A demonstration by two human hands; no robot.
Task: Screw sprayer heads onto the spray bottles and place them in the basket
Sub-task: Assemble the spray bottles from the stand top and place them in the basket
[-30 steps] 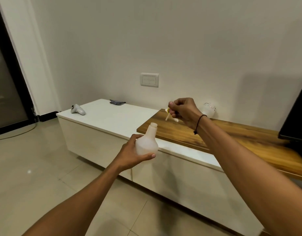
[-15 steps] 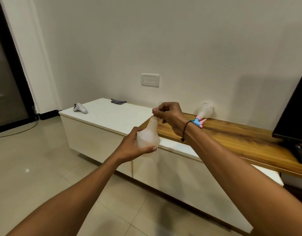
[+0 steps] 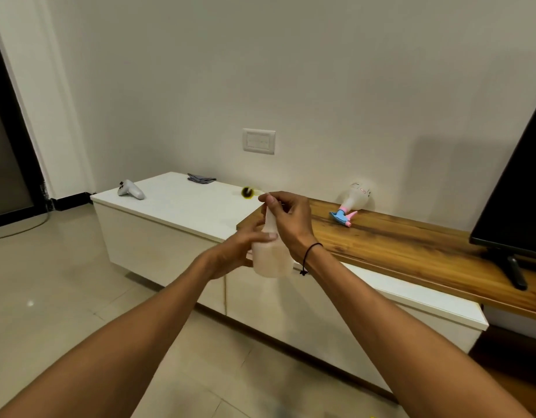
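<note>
head: both hands [image 3: 245, 248] round bottle [image 3: 271, 257]

Just the living room stuff sitting around here

White low cabinet [image 3: 182, 206] along the wall with a grey controller [image 3: 130, 189] near its left end and a folded dark cloth [image 3: 201, 178] further back. Wooden shelf [image 3: 411, 248] on the right holds a black TV [image 3: 517, 200]. Wall switch plate [image 3: 258, 141] above.
</note>
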